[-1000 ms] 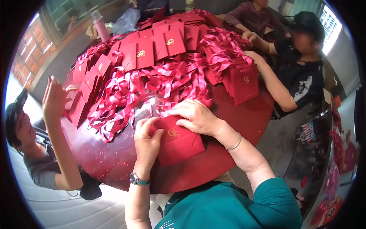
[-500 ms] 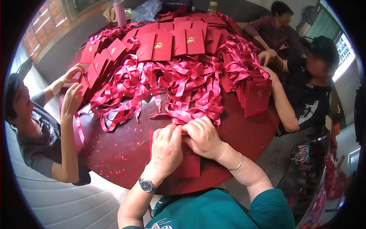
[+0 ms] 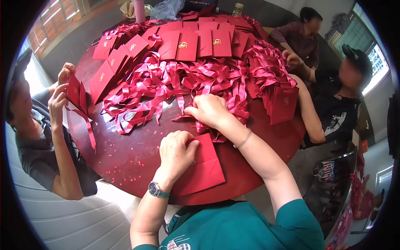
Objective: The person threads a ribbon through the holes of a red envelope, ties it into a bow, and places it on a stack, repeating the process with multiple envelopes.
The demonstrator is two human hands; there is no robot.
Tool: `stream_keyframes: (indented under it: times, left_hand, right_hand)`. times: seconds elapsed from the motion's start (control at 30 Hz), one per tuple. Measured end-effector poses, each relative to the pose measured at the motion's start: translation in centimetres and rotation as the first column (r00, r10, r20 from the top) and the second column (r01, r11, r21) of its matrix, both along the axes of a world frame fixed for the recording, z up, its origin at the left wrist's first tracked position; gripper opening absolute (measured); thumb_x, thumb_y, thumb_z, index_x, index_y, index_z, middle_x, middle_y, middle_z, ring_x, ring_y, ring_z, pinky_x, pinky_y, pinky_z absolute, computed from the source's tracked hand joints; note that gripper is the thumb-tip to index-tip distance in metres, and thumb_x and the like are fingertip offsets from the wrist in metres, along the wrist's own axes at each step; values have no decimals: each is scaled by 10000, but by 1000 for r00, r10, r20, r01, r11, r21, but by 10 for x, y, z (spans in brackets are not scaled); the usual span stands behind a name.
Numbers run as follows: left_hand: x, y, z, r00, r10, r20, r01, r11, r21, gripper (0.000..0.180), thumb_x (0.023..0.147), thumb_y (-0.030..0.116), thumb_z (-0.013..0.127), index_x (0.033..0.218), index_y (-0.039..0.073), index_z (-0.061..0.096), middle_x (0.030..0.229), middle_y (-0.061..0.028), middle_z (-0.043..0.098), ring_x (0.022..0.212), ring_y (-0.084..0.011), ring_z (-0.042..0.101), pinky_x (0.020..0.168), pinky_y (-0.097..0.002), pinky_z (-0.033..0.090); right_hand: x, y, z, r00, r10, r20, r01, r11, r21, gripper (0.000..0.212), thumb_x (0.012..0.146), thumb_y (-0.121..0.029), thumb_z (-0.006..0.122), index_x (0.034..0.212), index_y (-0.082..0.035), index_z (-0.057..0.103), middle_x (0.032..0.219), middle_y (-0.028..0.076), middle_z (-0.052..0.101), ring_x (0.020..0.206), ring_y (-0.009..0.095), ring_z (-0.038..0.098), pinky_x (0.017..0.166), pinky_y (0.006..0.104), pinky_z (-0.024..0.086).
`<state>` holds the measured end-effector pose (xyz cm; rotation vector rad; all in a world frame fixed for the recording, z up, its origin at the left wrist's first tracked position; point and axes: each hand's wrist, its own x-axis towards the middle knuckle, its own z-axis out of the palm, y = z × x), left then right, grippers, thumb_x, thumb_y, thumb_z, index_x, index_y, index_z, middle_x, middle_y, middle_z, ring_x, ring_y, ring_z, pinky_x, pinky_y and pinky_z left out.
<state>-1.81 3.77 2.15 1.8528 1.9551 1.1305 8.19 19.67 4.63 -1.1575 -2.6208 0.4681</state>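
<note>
A flat red paper bag (image 3: 206, 166) lies tilted on the table in front of me. My left hand (image 3: 177, 152) is closed on its left edge, with the thumb on top and the fingertips hidden. Beyond the bag, my right hand (image 3: 209, 110) reaches into a heap of shiny pink ribbons (image 3: 160, 85). Its fingers are bent down and closed on ribbon; their tips are partly hidden. The ribbon ends hang from the rows of red bags behind.
Rows of red paper bags (image 3: 185, 46) fill the table's far half, and another stack (image 3: 283, 102) stands at right. At left, a person (image 3: 41, 137) holds a ribboned bag. Two more people (image 3: 339, 96) sit at right. A pink tumbler (image 3: 138, 10) stands at the back.
My hands were together over the bag's top edge. My right hand has moved forward to the ribbons; my left stays on the bag, now more uncovered and tilted. The person at left has lifted a bag.
</note>
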Motion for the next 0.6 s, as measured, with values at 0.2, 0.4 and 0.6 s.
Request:
stream_keyframes:
  times: [0.2,0.4,0.6]
  left_hand:
    - [2,0,1,999,31,-21,-31,999,29,167,758,142,752,824,45,633,799,-109,634,806,-313,634,718,-413,495]
    - [0,-3,-3,996,77,35,-79,993,88,128,785,114,726,848,52,634,819,-111,640,795,-311,642,700,-397,507]
    - [1,0,2,967,133,218,-125,991,-51,130,831,130,690,933,54,662,909,-110,668,869,-310,657,754,-399,512]
  right_hand:
    - [12,11,11,867,31,-497,-196,939,-284,131,812,-130,697,835,-10,649,774,28,618,735,111,602,663,271,484]
    - [63,-16,27,683,-182,-708,-422,692,-585,265,916,-14,589,1179,12,569,983,17,629,897,96,615,820,232,502]
    - [79,-53,7,709,-185,-681,-290,803,-520,181,931,-41,623,1098,29,643,971,2,652,851,58,578,760,217,484]
